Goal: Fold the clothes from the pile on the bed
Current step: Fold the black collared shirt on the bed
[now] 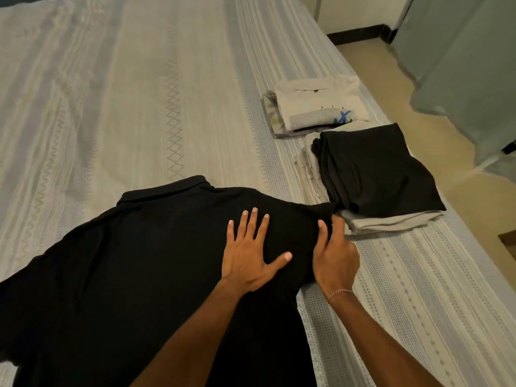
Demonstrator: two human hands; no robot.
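Note:
A black collared shirt [134,263] lies spread flat on the bed [111,93], collar pointing away from me. My left hand [248,255] presses flat on the shirt near its right shoulder, fingers straight and spread. My right hand [333,255] pinches the shirt's right sleeve edge between thumb and curled fingers; a thin bracelet sits on that wrist. The sleeve tip almost touches the nearer folded stack.
Two folded stacks lie near the bed's right edge: a black garment on pale ones [374,174], and farther back a white printed shirt on top [315,107]. The floor [391,68] and a grey-green curtain [469,65] lie to the right.

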